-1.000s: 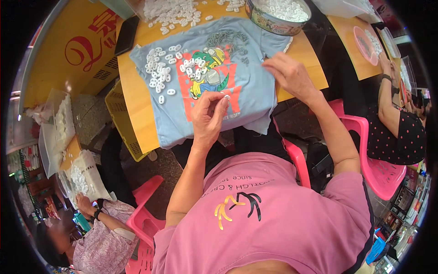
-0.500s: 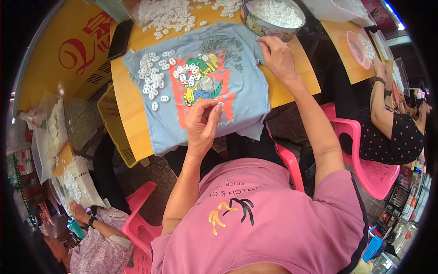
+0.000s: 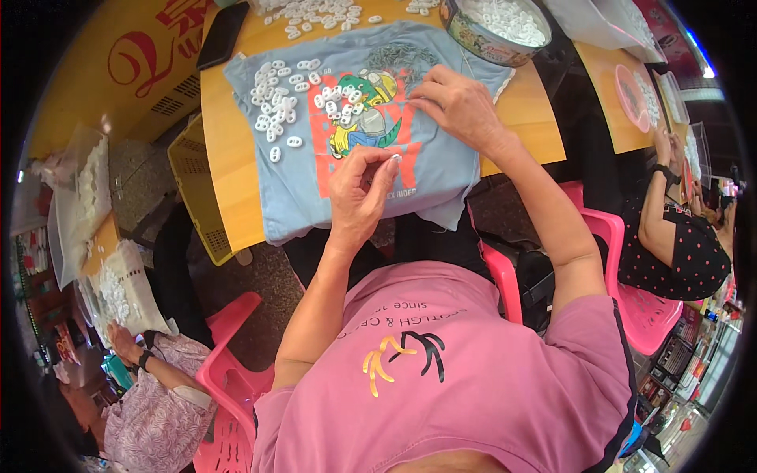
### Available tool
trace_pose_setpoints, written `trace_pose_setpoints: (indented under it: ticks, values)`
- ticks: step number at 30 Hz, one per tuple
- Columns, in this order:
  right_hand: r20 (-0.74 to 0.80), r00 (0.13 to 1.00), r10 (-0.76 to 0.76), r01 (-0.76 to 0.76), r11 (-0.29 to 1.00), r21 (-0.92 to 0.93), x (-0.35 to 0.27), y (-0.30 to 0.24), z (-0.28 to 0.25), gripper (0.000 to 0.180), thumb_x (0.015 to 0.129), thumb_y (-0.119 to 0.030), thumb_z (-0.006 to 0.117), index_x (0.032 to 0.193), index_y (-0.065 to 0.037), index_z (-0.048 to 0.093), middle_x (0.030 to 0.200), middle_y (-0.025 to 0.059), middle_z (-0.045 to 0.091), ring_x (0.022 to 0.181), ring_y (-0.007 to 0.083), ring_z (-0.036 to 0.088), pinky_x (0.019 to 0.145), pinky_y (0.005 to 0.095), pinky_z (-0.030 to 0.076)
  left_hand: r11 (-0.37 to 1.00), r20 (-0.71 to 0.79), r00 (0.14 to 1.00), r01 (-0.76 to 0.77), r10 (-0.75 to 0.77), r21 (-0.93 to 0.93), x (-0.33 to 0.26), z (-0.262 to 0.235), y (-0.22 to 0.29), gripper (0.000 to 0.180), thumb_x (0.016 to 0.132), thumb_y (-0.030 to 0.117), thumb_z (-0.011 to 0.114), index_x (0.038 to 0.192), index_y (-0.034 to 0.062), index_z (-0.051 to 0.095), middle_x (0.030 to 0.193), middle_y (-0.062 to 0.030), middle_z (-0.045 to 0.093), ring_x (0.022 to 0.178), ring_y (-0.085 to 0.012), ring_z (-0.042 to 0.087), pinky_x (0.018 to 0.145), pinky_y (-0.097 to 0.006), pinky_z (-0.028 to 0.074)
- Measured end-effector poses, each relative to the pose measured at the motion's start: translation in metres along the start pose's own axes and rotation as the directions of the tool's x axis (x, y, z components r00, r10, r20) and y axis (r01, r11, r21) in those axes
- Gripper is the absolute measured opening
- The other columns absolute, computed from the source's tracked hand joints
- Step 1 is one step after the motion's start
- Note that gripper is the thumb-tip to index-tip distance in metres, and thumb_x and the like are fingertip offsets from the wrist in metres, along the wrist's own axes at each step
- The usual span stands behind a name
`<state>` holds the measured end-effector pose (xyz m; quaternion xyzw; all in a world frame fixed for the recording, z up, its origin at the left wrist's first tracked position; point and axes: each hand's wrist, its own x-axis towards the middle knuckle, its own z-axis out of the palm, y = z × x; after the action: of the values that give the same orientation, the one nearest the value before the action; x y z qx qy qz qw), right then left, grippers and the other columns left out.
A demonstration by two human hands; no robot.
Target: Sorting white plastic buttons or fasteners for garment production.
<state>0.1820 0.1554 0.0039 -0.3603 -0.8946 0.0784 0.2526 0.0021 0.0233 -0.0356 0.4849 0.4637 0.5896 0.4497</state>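
A light blue printed T-shirt (image 3: 292,185) lies spread over the table in front of me. My left hand (image 3: 359,193) is closed in a pinch near the shirt's lower edge, with a small white plastic piece (image 3: 397,158) between thumb and forefinger. Over the shirt's right side, my right hand (image 3: 457,106) has thumb and fingertips pressed together; anything in them is too small to make out. Beyond its fingers lies a heap of tiny grey wire-like bits (image 3: 402,59). Loose white oval pieces with two holes (image 3: 272,106) are scattered at the shirt's left and middle.
A round tin (image 3: 493,46) full of white pieces stands at the table's far right. More pieces (image 3: 315,14) and a dark phone (image 3: 223,35) lie along the far side. A yellow crate (image 3: 189,169) is left of the table (image 3: 225,158). Other people work at both sides.
My right hand has moved left and inward, from beside the tin to over the shirt near the grey bits. The left hand keeps its pinch; the whole view has shifted slightly.
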Motion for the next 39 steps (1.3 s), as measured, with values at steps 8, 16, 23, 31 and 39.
trace_pose_setpoints:
  ticks: [8,16,23,31,39]
  values:
    - [0.062,0.998,-0.024,0.03,0.994,-0.107,0.014,-0.003,0.004,0.011,0.081,-0.018,0.069,0.085,-0.007,0.067,0.087,0.0061,0.06,0.08,0.0284,0.063,0.068,0.0395,0.05,1.0,-0.001,1.0,0.001,-0.001,0.007,-0.002,-0.001,-0.002,0.006,0.09,0.001,0.063,0.096,-0.0017,0.063,0.084,-0.0022,0.06,0.067,-0.0048,0.055,0.058,-0.02,0.045]
    - [0.143,0.98,0.141,-0.171,0.961,0.22,0.014,-0.005,-0.012,0.012,0.084,-0.012,0.065,0.093,-0.004,0.064,0.09,0.0066,0.066,0.073,0.0186,0.062,0.068,0.0305,0.05,0.988,-0.009,0.991,0.131,-0.132,-0.084,0.0,-0.002,0.009,0.01,0.093,0.008,0.062,0.098,-0.0008,0.063,0.08,-0.0004,0.063,0.069,-0.0052,0.058,0.06,-0.02,0.047]
    - [0.277,0.887,0.37,-0.43,0.444,0.786,-0.003,-0.005,-0.021,0.03,0.091,-0.014,0.065,0.117,0.001,0.064,0.093,0.0025,0.065,0.075,0.0066,0.058,0.073,0.0211,0.049,0.974,-0.037,0.983,0.172,-0.179,-0.144,0.004,-0.003,0.015,0.012,0.095,0.012,0.061,0.1,0.001,0.062,0.08,-0.0011,0.064,0.071,-0.0062,0.06,0.062,-0.021,0.05]
    - [0.314,0.878,0.361,-0.382,0.134,0.915,-0.015,-0.01,-0.025,0.028,0.093,-0.014,0.064,0.117,0.0,0.063,0.095,0.0062,0.066,0.077,0.0076,0.06,0.076,0.0248,0.053,0.978,-0.028,0.983,0.179,-0.183,-0.107,0.004,-0.004,0.011,0.017,0.094,0.016,0.063,0.103,0.0015,0.062,0.083,-0.0035,0.067,0.074,-0.0087,0.063,0.066,-0.023,0.051]
    - [0.296,0.865,0.405,-0.38,0.143,0.914,-0.014,-0.005,-0.023,0.019,0.092,-0.014,0.064,0.106,-0.002,0.064,0.095,0.0067,0.067,0.073,0.0081,0.061,0.072,0.0258,0.053,0.982,-0.024,0.984,0.177,-0.179,-0.072,0.004,-0.004,0.01,0.018,0.094,0.017,0.064,0.104,0.0015,0.061,0.083,-0.0034,0.067,0.073,-0.0085,0.063,0.064,-0.023,0.051]
